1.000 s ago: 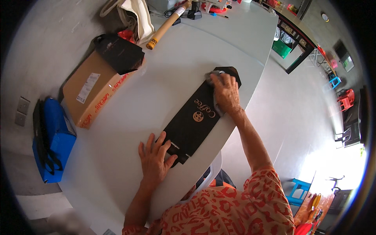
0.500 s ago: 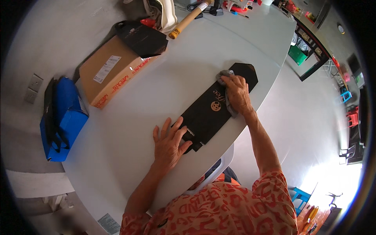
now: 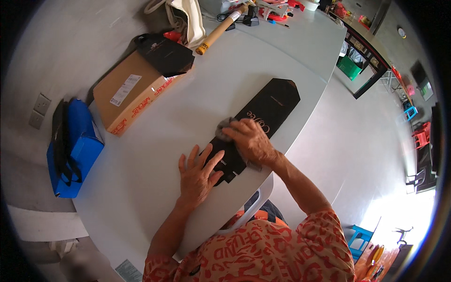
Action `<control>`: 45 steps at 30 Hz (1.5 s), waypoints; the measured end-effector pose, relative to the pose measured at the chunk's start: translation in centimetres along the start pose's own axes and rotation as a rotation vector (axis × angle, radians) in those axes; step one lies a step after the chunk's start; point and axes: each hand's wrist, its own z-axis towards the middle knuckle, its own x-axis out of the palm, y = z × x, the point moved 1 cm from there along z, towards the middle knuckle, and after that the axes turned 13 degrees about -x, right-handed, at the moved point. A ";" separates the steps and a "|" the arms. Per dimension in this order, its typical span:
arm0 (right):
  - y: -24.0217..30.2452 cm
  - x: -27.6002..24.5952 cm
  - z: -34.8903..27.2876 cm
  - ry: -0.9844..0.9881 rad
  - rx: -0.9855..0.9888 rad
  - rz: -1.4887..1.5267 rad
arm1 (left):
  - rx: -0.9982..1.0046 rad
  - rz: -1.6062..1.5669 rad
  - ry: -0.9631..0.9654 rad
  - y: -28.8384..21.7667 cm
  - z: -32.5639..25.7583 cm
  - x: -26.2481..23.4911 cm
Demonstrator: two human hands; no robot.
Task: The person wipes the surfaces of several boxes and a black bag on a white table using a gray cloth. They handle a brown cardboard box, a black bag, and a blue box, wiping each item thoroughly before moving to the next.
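A flat black printed coffee bag lies slantwise on the white table, its far end toward the upper right. My right hand is closed on a grey cloth and presses it against the middle of the bag, covering part of the print. At the bag's near end, my left hand rests with its fingers spread, the fingertips on the black surface and table beside it. Part of the cloth also shows below the right palm.
A brown carton with another black bag on top stands at the left. Near the wall are a blue box and a cream cloth bag. A cardboard tube lies at the back. The table edge runs along the right.
My right hand has slid the cloth along the black bag, from near its far end down toward my left hand. The left hand stays spread at the near end.
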 end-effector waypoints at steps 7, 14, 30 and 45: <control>-9.4 -0.9 -1.4 -0.007 0.171 -0.255 | 0.025 0.042 -0.007 0.4 0.0 0.4; -17.2 -2.9 -3.1 0.021 0.507 -0.331 | 0.058 0.135 0.013 -1.8 0.1 -1.9; -8.0 -7.0 -13.6 -0.319 0.746 -0.124 | 0.155 0.117 -0.038 -4.9 -6.7 0.0; -9.2 -14.7 -11.2 -0.340 0.931 0.318 | 0.223 0.173 -0.066 -5.0 -5.8 -0.9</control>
